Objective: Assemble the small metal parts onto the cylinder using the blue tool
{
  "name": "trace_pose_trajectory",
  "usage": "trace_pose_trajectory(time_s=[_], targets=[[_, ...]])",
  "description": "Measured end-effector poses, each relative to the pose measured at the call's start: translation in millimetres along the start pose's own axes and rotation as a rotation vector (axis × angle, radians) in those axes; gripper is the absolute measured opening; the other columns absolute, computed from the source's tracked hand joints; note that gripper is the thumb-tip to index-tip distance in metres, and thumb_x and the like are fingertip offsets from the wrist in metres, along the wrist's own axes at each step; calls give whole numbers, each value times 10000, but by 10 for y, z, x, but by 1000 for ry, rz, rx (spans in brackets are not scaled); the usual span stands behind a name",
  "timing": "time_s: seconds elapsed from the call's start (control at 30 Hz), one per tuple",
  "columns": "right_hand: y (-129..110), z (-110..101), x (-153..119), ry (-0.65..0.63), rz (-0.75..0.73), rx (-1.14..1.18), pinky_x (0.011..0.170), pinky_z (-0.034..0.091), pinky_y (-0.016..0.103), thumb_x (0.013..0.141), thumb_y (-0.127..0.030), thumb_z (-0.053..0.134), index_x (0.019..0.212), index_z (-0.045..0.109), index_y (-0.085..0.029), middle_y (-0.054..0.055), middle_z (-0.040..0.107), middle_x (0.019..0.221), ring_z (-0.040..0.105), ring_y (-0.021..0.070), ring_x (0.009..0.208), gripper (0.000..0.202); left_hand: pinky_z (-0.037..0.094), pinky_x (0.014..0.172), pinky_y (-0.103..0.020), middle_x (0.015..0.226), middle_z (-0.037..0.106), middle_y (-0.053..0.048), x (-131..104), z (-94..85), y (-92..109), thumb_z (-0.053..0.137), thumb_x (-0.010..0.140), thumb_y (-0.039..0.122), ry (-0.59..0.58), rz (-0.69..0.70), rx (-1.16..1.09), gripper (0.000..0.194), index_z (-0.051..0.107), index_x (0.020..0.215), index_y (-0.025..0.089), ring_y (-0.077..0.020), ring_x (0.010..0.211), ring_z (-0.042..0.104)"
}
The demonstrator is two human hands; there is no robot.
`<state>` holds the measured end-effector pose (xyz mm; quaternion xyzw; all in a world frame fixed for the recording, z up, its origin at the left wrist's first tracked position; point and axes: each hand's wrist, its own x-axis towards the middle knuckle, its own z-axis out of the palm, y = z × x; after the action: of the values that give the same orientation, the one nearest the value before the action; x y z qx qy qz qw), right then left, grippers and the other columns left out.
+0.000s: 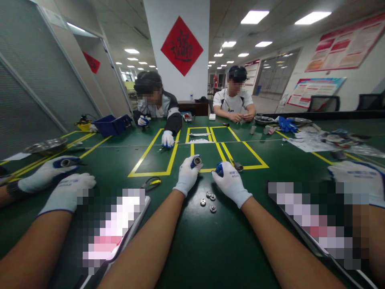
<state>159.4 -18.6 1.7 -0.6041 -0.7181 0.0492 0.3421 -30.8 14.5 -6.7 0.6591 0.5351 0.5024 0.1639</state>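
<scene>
My left hand [187, 176], in a white glove with a blue palm, is closed around a short metal cylinder [196, 161]. The cylinder's round open end faces up and toward me. Gloved the same way, my right hand [231, 178] is curled with its fingers together; what they hold, if anything, is hidden. Just past its knuckles is a grey metal fitting [238, 166] on the table, and I cannot tell whether the hand touches it. Several small round metal discs [203, 202] lie on the green table [207, 245] between my forearms.
Co-workers' gloved hands are at left [67, 190] and right [359, 180]; two people sit opposite. Tablet-like screens [116, 228] flank my arms. Yellow tape [150, 175] marks the table. A blue bin [110, 125], a cable [153, 182], papers [309, 142] and blue gloves [286, 124] lie around.
</scene>
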Motion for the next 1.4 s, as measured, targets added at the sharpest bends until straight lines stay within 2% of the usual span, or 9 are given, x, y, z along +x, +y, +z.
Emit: trace_pose_trajectory(time_s=[0.13, 0.27, 0.5, 0.7, 0.93, 1.03, 1.1, 1.2, 1.4], targets=[[-131, -184, -36, -62, 8, 131, 797, 472, 301, 923, -433, 575, 839, 678, -201, 61, 720, 884, 651, 204, 843, 268, 500, 1052, -397, 1204, 721, -75, -5, 19, -3, 727, 845, 256, -54, -15, -5, 395, 675, 1234, 214, -234, 1127, 662], [-318, -427, -115, -254, -96, 246, 658, 424, 277, 979, -443, 484, 660, 624, -211, -2, 669, 673, 617, 163, 675, 419, 507, 1049, -404, 1207, 727, -81, -6, 28, -8, 740, 838, 278, -82, -29, 4, 393, 685, 1221, 207, -240, 1120, 668], [-503, -627, -189, -393, -134, 59, 581, 379, 260, 801, -317, 726, 678, 598, -216, -28, 620, 654, 569, 143, 621, 205, 507, 1047, -394, 1213, 729, -69, -9, 41, -12, 755, 830, 310, -93, -9, 30, 409, 685, 1222, 218, -242, 1127, 668], [-611, -679, -240, -470, -163, -110, 638, 438, 284, 796, -312, 755, 843, 633, -217, 22, 685, 813, 634, 186, 721, 162, 496, 1062, -383, 1213, 729, -64, -17, 50, -2, 756, 829, 284, -97, -6, 51, 397, 686, 1215, 223, -236, 1137, 666], [-572, -608, -292, -356, -259, 3, 781, 510, 324, 914, -514, 645, 890, 691, -206, 64, 729, 935, 675, 221, 854, 312, 494, 1069, -390, 1232, 722, -68, -9, 46, -5, 753, 830, 292, -102, 2, 57, 398, 688, 1215, 219, -240, 1149, 661], [-460, -539, -270, -282, -362, 95, 935, 509, 356, 1003, -468, 502, 818, 731, -214, 76, 750, 1060, 679, 235, 1018, 389, 496, 1067, -386, 1230, 721, -70, -8, 48, -20, 743, 837, 288, -101, 22, 58, 386, 689, 1213, 216, -238, 1151, 659], [-388, -476, -247, -233, -365, 107, 1009, 493, 370, 1028, -408, 434, 913, 767, -211, 81, 753, 1130, 670, 240, 1101, 404, 494, 1072, -388, 1229, 720, -77, -8, 48, -26, 744, 837, 280, -101, 25, 61, 383, 691, 1210, 209, -239, 1153, 658], [-312, -383, -220, -141, -307, 58, 1057, 483, 384, 1018, -364, 424, 1123, 755, -177, 107, 746, 1186, 668, 250, 1141, 394, 494, 1074, -394, 1228, 722, -84, -7, 47, -26, 756, 826, 271, -101, 13, 60, 393, 694, 1208, 203, -242, 1151, 660], [-280, -336, -223, -53, -282, 45, 1091, 475, 395, 965, -284, 439, 1207, 725, -102, 145, 735, 1205, 665, 261, 1160, 416, 498, 1070, -398, 1231, 722, -86, -11, 52, -17, 756, 827, 276, -106, 25, 74, 396, 691, 1211, 202, -247, 1151, 662]])
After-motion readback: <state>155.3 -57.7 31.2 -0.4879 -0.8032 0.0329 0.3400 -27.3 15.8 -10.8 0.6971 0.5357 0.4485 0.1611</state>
